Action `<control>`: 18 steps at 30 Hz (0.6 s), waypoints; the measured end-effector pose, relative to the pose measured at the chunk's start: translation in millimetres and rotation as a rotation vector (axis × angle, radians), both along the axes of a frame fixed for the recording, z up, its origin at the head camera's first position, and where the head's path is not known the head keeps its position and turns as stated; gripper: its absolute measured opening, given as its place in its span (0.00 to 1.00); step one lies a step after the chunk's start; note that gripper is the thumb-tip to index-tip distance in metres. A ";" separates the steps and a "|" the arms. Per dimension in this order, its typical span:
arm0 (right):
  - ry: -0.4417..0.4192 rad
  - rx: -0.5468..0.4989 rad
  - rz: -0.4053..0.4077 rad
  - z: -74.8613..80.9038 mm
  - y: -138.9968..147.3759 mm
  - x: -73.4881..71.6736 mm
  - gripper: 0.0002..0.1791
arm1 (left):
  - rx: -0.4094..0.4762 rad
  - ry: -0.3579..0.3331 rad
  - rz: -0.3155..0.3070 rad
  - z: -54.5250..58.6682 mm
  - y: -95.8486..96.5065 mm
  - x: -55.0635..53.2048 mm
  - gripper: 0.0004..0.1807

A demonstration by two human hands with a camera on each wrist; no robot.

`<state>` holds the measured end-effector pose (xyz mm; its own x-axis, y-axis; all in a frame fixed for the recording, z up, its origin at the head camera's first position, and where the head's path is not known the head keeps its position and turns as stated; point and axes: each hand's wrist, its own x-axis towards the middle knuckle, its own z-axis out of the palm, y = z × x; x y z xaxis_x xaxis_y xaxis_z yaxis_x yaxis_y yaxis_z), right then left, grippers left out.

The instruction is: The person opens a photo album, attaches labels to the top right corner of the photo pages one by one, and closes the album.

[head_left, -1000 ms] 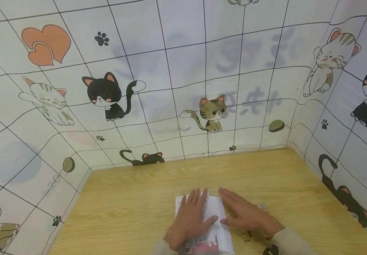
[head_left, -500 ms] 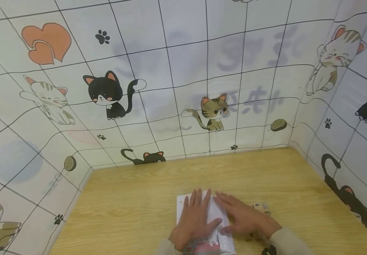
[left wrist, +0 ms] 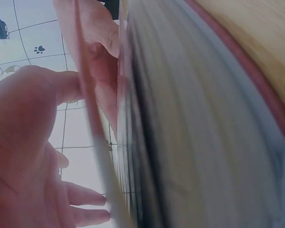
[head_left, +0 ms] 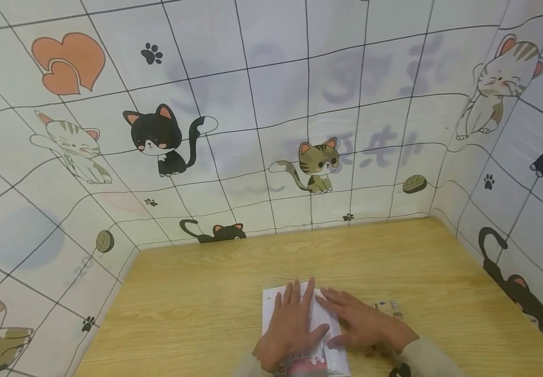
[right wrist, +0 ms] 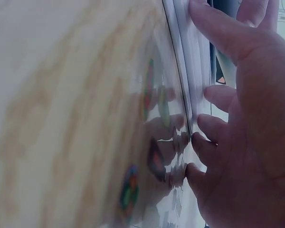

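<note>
A thick book (head_left: 270, 303) with a white cover, a barcode and a pink band lies on the table. My left hand (head_left: 292, 324) rests on its cover with fingers spread. At the book's right side, my right hand (head_left: 361, 322) touches the cover with extended fingers. The left wrist view shows the page block (left wrist: 194, 104) between a red-edged lower cover (left wrist: 247, 61) and a thin upper flap, its red part beside the thumb. A clear plastic sheet with coloured prints (right wrist: 156, 159) lies at the book's right edge, partly hidden under my right forearm.
The wood-grain table (head_left: 196, 303) meets walls covered in a cat-patterned sheet (head_left: 252, 157) at its back and sides. A small dark object (head_left: 399, 370) shows at the bottom edge by the right sleeve (head_left: 429, 361).
My right hand has moved slightly left, bringing its fingertips onto the book's right part. The left hand stays spread on the cover. The head view has shifted a little.
</note>
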<state>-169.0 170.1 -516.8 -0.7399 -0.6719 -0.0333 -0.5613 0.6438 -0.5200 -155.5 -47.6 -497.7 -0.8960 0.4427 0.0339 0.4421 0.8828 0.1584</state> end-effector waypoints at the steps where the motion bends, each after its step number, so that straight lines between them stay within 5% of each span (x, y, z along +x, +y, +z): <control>1: -0.003 0.000 0.001 -0.3 0.2 -0.2 0.53 | -0.006 0.002 0.000 -0.3 0.4 -0.2 0.52; 18: 0.005 0.032 0.011 2.5 -2.5 -2.5 0.53 | 0.047 -0.055 0.018 9.8 -1.7 0.9 0.53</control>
<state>-171.5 167.6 -514.2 -0.7326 -0.6787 -0.0514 -0.5712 0.6541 -0.4959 -154.6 -49.3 -487.9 -0.9051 0.4252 0.0049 0.4154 0.8818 0.2232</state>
